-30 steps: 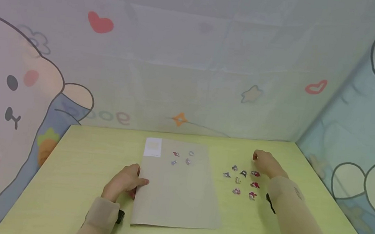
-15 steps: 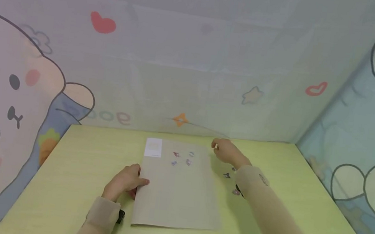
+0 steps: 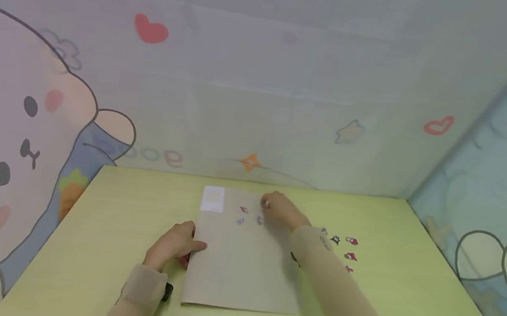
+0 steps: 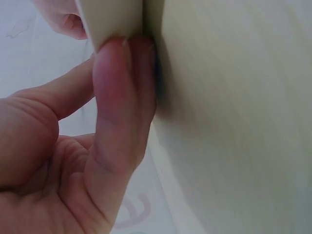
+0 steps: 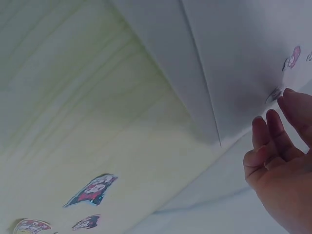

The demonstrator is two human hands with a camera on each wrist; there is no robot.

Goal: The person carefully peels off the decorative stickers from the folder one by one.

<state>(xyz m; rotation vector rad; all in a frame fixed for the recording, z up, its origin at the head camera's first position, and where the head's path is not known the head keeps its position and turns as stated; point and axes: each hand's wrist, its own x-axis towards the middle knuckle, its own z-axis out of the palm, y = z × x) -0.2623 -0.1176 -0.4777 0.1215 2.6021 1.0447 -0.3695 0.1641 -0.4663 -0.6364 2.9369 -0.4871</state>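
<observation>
A grey-brown paper sheet [image 3: 241, 261] lies flat in the middle of the yellow-green table [image 3: 124, 216]. My left hand [image 3: 176, 245] grips its left edge, thumb on top; in the left wrist view the fingers [image 4: 122, 92] press against the sheet's edge [image 4: 114, 17]. Three small stickers [image 3: 244, 209] show near the sheet's top. My right hand [image 3: 279, 211] hovers just right of them with curled fingers, tips pinched on a small sticker. In the right wrist view, the fingertips [image 5: 275, 126] hang close over the sheet [image 5: 234, 53].
Several loose stickers [image 3: 351, 241] lie on the table right of the sheet, partly behind my right forearm; two appear in the right wrist view [image 5: 92, 189]. A white label [image 3: 213, 198] marks the sheet's top left corner. Cartoon-printed walls enclose the table.
My right hand has moved left from the loose stickers to the top of the sheet. My left hand has stayed on the sheet's edge.
</observation>
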